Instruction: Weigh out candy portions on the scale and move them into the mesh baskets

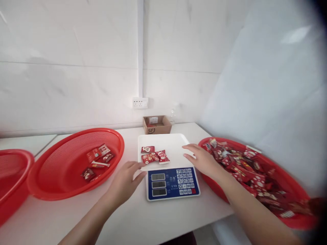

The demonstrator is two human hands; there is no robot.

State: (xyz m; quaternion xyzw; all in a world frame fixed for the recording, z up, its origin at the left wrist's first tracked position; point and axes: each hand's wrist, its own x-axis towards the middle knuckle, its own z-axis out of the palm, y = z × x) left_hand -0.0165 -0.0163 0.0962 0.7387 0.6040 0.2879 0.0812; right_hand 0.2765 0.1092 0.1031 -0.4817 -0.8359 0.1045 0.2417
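Observation:
A white and blue electronic scale (169, 163) stands in the middle of the white table. Several small red snack packets (154, 155) lie on its white pan. My left hand (127, 181) rests open at the scale's left front corner, fingers touching the pan's edge. At the pan's right edge lies my right hand (201, 159), open, with fingers stretched flat and nothing in them. It is between the scale and a red basket (291, 190) heaped with red packets. Another red basket (56, 170) at the left holds a few packets (98, 160).
A further red basket (10, 177) shows at the far left edge. A small open cardboard box (156, 124) sits against the back wall below a wall socket (140, 102). White tiled walls close in behind and to the right.

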